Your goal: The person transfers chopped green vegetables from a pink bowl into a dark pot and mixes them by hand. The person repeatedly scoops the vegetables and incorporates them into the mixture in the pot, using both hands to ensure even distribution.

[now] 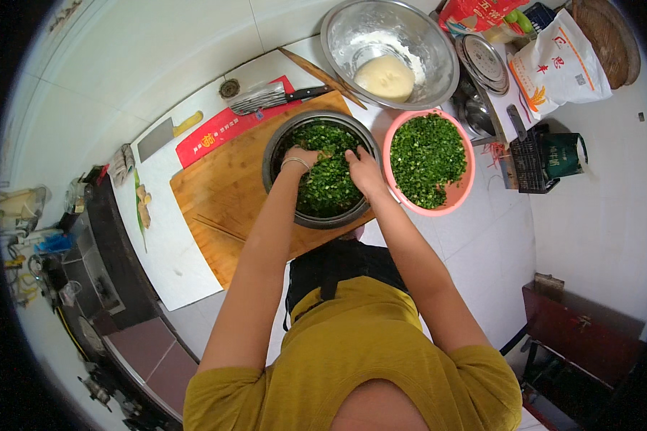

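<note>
A dark-rimmed metal bowl holds finely chopped greens, with brownish bits showing among them. My left hand, a bracelet at its wrist, is inside the bowl with its fingers closed into the greens and partly buried. Across the right rim reaches my right hand. Its thumb and forefinger show at the inner right side, bent against the greens; the other fingers are hidden. To the right of the bowl, a pink basin holds more chopped greens.
Under the bowl lies a wooden cutting board. Behind it are a cleaver, a knife with a black handle and a large steel bowl with dough. Ginger lies left. A white sack stands far right.
</note>
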A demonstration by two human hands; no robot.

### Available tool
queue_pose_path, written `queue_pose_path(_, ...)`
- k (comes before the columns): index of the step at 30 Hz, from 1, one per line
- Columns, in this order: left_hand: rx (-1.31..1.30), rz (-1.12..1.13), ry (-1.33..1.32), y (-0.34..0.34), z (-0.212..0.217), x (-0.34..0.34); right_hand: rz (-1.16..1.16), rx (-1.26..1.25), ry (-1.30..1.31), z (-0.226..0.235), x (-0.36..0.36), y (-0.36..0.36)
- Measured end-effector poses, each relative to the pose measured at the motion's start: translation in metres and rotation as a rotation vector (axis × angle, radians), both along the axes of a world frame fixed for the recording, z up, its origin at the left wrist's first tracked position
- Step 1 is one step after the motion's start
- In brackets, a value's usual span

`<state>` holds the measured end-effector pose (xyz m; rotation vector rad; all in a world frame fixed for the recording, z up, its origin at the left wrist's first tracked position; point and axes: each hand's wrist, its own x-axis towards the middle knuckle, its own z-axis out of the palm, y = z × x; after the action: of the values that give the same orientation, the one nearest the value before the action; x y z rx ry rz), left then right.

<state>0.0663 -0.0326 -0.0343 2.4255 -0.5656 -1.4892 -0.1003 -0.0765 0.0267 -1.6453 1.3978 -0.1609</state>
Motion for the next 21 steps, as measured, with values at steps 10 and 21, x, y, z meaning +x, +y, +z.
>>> queue_pose_path(10, -0.014, 0.288, 0.365, -0.001, -0.024, 0.02, -0.19, 0.354, -0.106, -0.037, 0.021, -0.027)
queue_pose_path(21, -0.196, 0.601, 0.607, 0.024, 0.017, 0.005, -0.226, 0.517, -0.183, -0.017, 0.022, -0.029)
